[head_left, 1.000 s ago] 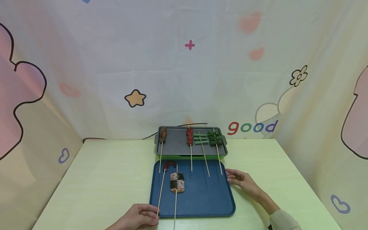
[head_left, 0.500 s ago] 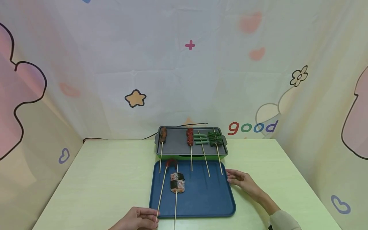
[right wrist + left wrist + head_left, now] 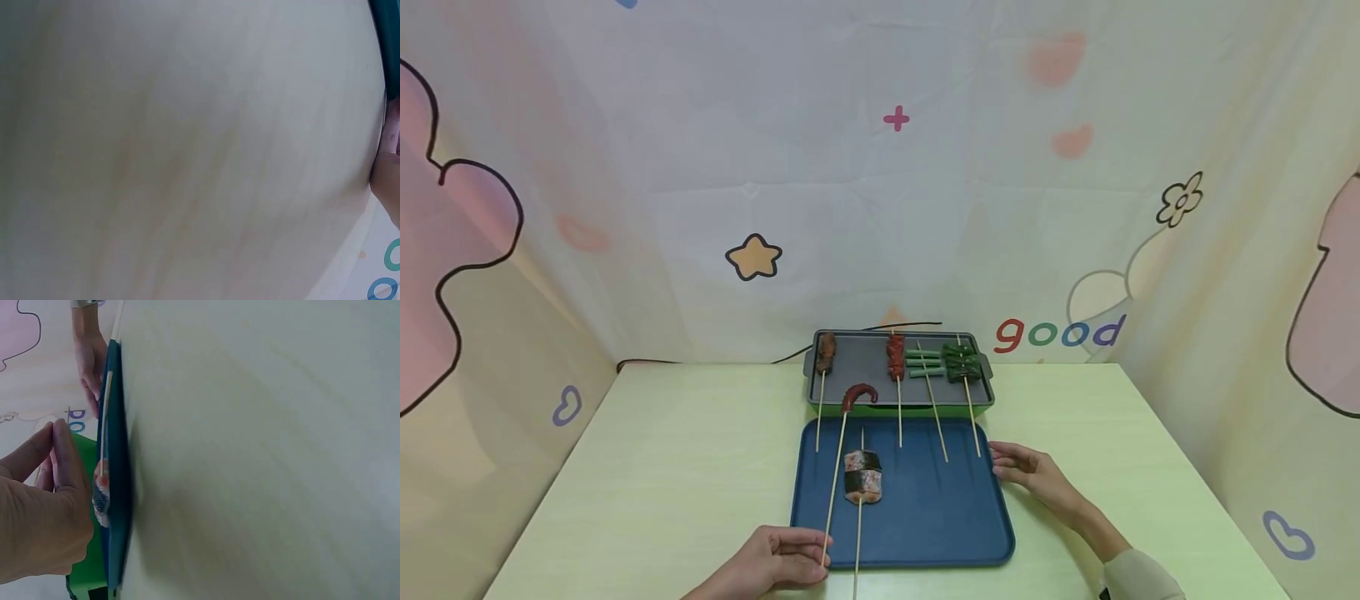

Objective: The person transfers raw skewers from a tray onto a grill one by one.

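My left hand pinches the lower end of a wooden skewer tipped with a curled dark-red piece. That piece appears over the front edge of the grill, above the blue tray. In the left wrist view, thumb and forefinger of the left hand meet at their tips. On the tray lies a skewer of pale food with dark bands, its stick passing over the near rim. Fingers extended, my right hand touches the tray's right edge; the right wrist view catches only part of it.
Across the grill lie a brown meat skewer, a red meat skewer, a green stalk skewer and a leafy green skewer. Their sticks reach out over the tray. A black cord runs behind the table.
The curled dark-red skewer has risen off the tray and moved forward and right to the grill's front edge. My left hand has shifted slightly right with it. My right hand stays still.
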Demonstrator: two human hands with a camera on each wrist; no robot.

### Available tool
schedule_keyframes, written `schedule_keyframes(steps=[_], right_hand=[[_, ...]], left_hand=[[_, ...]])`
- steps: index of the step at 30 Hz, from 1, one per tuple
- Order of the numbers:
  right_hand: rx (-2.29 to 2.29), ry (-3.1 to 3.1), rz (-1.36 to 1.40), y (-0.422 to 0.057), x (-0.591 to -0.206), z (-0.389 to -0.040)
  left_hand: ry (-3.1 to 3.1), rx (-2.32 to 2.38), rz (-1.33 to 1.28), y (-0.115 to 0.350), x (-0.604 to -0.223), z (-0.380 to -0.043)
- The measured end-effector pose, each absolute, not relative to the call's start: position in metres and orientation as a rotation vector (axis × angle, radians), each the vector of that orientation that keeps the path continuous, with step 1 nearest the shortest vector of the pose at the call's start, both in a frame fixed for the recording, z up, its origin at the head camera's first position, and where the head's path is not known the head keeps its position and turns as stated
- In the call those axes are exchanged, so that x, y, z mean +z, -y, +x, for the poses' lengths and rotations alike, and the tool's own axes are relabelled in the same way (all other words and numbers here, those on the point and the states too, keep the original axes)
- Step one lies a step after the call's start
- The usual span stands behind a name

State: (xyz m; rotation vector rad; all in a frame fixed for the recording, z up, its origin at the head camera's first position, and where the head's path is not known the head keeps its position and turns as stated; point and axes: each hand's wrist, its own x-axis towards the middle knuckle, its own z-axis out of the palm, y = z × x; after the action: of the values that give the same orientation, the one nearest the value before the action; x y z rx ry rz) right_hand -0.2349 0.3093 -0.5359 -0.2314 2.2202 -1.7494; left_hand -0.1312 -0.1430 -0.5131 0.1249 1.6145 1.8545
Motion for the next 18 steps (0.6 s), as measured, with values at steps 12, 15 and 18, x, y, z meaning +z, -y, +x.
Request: schedule_keyframes(steps=[12, 15, 18], right_hand=[[-1.733, -2.241, -0.242, -0.310, -0.536, -0.236], [-1.741, -2.230, -0.243, -0.309, -0.535, -0.235], [-1.743, -2.221, -0.238, -0.309, -0.535, -0.235]], left_hand=[[-1.726, 1.932, 0.228, 0.129, -0.482, -0.157], [-1.732, 1.955, 0.239, 0.127, -0.474, -0.163], [-1.731, 1.968, 0.222, 0.127, -0.467, -0.171]])
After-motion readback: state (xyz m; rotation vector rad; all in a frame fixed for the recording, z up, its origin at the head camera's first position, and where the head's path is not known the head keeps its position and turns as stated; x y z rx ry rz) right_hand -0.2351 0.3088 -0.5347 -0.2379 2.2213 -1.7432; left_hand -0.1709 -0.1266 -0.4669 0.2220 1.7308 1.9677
